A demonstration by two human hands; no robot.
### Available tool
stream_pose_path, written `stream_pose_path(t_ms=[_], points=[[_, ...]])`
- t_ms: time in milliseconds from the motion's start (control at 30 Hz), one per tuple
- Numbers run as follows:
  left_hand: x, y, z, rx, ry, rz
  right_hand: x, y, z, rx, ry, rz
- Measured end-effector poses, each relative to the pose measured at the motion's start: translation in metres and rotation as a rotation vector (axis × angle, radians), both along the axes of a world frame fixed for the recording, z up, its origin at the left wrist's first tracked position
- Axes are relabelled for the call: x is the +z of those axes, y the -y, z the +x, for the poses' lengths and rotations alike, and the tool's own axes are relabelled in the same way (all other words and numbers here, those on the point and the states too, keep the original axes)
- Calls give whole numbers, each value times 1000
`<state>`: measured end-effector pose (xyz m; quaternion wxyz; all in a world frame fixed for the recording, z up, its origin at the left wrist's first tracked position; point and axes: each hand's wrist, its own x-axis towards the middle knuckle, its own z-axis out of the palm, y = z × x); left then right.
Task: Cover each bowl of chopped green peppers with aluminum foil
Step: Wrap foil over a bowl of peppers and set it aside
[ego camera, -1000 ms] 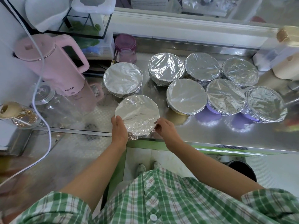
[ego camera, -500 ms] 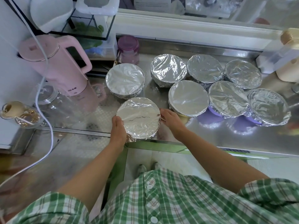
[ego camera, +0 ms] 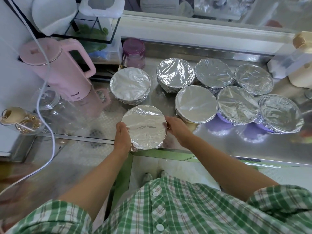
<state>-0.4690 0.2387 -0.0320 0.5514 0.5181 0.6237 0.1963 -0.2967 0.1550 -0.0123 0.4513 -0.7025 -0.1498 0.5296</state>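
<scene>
A foil-covered bowl (ego camera: 144,126) sits near the front edge of the steel counter (ego camera: 236,149). My left hand (ego camera: 122,137) presses against its left side and my right hand (ego camera: 177,128) against its right side, both gripping the foil at the rim. Behind it stands another foil-covered bowl (ego camera: 130,85). To the right, several more foil-covered bowls (ego camera: 196,103) are packed in two rows. The foil hides what is in every bowl.
A pink electric kettle (ego camera: 67,68) and a glass jar (ego camera: 55,108) stand at the left, with a white cable (ego camera: 49,102) hanging in front. A purple-lidded jar (ego camera: 133,53) is behind the bowls. A cream container (ego camera: 302,71) stands at the far right.
My right hand has slid from the bowl's near right edge up along its right side. The left hand keeps its hold. The bowl has stayed in place.
</scene>
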Motion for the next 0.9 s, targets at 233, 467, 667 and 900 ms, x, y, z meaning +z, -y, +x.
stream_pose_path(t_ms=[233,467,667,900], points=[[0,1,2,12,24,-32,-10,12,-18,-231,-106,71],[-2,6,1,25,-10,22,-14,21,-34,-320,-220,52],[-2,13,5,50,16,1,-21,30,-32,-387,-223,-42],[-4,14,2,68,15,-19,-15,34,-27,-543,-441,18]])
